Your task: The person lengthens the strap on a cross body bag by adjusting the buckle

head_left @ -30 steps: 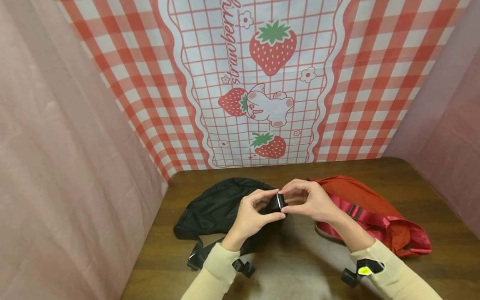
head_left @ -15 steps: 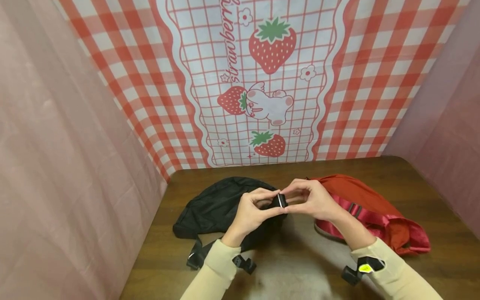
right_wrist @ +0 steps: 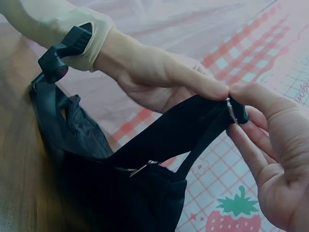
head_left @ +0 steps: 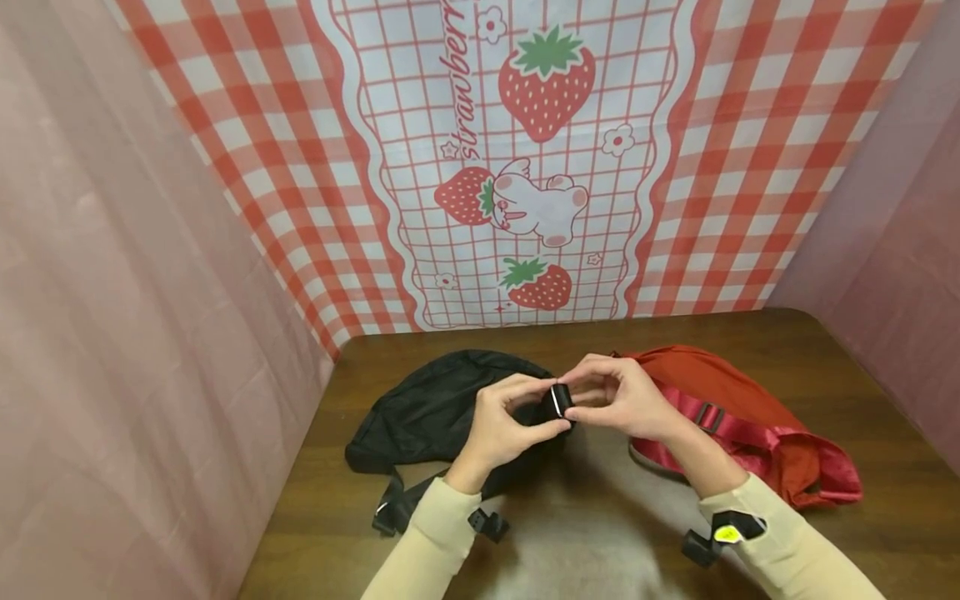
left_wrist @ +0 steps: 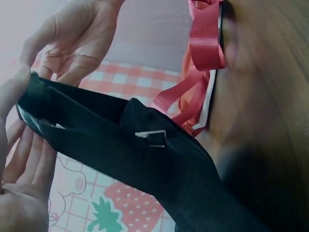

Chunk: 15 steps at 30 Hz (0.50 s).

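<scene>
A black fabric bag [head_left: 450, 400] lies on the left half of the table. Its black strap [left_wrist: 101, 150] is lifted and folded into a loop between my hands. Across that loop runs a thin metal bar [right_wrist: 231, 111]. My left hand [head_left: 504, 423] pinches the loop from the left with thumb and fingertips. From the right, my right hand [head_left: 618, 398] pinches the same spot, the two sets of fingertips nearly touching. Lower on the strap, a metal slider [left_wrist: 144, 134] shows in the left wrist view. How the strap threads at the bar is partly hidden by fingers.
A red bag [head_left: 684, 367] with a pinkish-red strap [head_left: 738, 431] lies at right, behind my right forearm. The black bag's loose strap end [head_left: 386, 517] trails at front left. A checked strawberry cloth [head_left: 540, 287] hangs behind the wooden table [head_left: 615, 517].
Both hands stay almost in place. The strap loop between them has turned slightly, and more of the black piece shows right of the bar. My left thumb has shifted a little.
</scene>
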{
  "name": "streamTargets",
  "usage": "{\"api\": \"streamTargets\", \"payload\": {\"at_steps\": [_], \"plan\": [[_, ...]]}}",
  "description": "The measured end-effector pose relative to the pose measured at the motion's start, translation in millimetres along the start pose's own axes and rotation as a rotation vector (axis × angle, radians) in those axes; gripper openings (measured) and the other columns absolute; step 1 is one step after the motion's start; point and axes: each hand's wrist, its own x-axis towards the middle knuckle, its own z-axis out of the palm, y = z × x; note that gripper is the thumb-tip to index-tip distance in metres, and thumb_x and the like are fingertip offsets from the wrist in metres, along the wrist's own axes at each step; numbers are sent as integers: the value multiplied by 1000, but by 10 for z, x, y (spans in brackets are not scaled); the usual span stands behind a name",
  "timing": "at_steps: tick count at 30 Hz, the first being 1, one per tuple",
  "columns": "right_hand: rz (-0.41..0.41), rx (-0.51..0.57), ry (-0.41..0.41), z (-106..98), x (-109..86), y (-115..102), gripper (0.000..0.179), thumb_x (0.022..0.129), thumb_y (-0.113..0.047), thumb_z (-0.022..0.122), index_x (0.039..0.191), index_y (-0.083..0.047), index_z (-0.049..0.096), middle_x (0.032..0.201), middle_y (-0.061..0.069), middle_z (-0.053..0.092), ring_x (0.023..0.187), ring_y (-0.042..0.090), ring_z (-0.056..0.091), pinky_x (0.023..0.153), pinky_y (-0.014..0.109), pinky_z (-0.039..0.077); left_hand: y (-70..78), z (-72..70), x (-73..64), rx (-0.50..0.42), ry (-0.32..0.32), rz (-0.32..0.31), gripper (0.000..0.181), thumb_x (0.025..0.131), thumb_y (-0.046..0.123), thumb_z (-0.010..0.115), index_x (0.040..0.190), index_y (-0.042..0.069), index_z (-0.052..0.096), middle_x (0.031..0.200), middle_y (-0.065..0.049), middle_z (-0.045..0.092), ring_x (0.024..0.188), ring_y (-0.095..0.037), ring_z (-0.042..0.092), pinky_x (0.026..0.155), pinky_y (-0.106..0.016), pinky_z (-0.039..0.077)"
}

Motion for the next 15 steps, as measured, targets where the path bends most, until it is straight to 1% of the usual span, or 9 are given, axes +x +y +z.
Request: {"api": "streamTargets", "payload": {"at_steps": [3, 6, 9, 12, 15], "plan": [[-20, 1, 38, 24, 0, 2, 38, 83, 14, 83, 119, 6, 73, 113, 12, 69, 108, 14, 75, 92, 34, 66, 9, 4, 15, 2, 15, -13, 44, 82, 5, 92, 124, 1, 78, 112, -16, 79, 105, -21, 77, 93, -32, 66], [-25, 17, 73, 38, 3, -4, 38, 84, 15, 81, 120, 8, 71, 114, 7, 68, 108, 13, 74, 94, 33, 65, 0, -3, 21, 2, 20, -48, 42, 86, 6, 89, 127, 4, 78, 115, -14, 78, 108, -20, 77, 95, -33, 65], [-22, 22, 81, 44, 5, -2, 37, 86, 16, 79, 121, 9, 68, 116, 4, 68, 108, 11, 74, 95, 30, 65, -13, -1, 19, -7, 24, -72, 43, 87, 5, 88, 128, 5, 77, 117, -14, 77, 110, -23, 76, 95, -34, 65], [-25, -43, 69, 44, 14, -2, 40, 88, 13, 79, 125, 6, 67, 119, 6, 68, 108, 8, 73, 96, 25, 63, -15, 13, 26, -9, 20, -81, 43, 88, 6, 87, 129, 5, 76, 118, -15, 77, 110, -28, 76, 94, -34, 66], [-44, -163, 78, 38, 33, -12, 41, 87, 7, 83, 125, -1, 72, 116, 9, 71, 104, 7, 71, 92, 20, 62, -8, 27, 36, -17, 18, -84, 43, 88, 6, 87, 129, 3, 76, 119, -17, 76, 112, -33, 75, 96, -34, 65]]}}
